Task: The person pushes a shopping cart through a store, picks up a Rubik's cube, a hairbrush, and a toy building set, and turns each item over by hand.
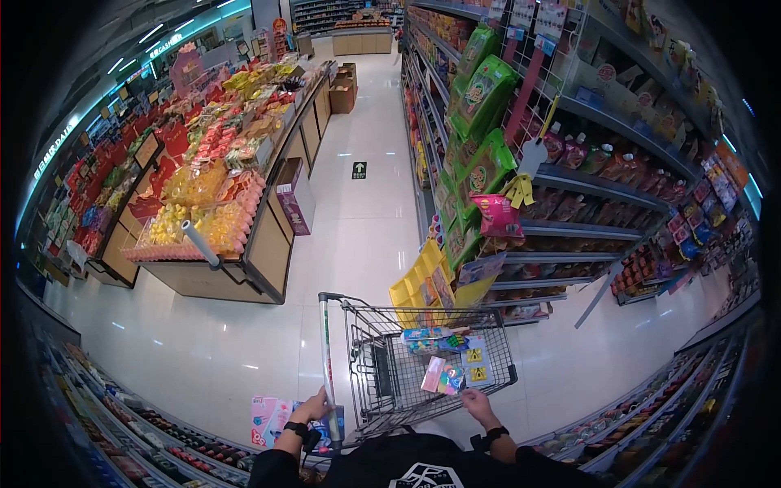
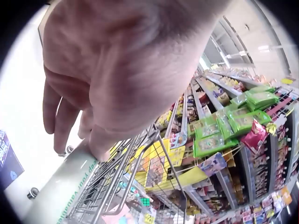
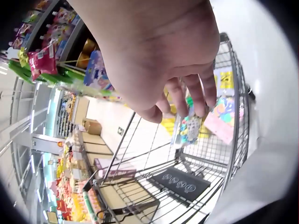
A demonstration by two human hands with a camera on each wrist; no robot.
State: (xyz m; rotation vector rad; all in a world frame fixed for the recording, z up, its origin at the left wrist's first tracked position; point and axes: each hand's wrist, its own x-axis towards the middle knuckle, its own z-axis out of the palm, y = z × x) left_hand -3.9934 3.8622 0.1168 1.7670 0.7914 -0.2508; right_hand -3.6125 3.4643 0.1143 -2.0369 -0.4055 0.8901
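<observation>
My left hand (image 1: 313, 405) is at the shopping cart handle (image 1: 328, 366), thumb on one side of the bar and fingers on the other in the left wrist view. My right hand (image 1: 480, 404) hovers over the near edge of the wire cart (image 1: 423, 415), fingers loosely bent and holding nothing. Below it in the basket lies a pink and multicoloured pack (image 1: 443, 376). Beside that are a pale pack with yellow designs (image 1: 476, 362) and a blue pack of colourful pieces (image 1: 421, 335). A green puzzle cube (image 2: 145, 201) shows through the wires.
Past the cart stands a yellow display (image 1: 419, 281) by shelves hung with green bags (image 1: 488, 89). A counter heaped with packaged sweets (image 1: 215, 183) is on the left. Printed boxes (image 1: 272, 419) sit by the handle. A tiled aisle (image 1: 370, 122) runs ahead between counter and shelves.
</observation>
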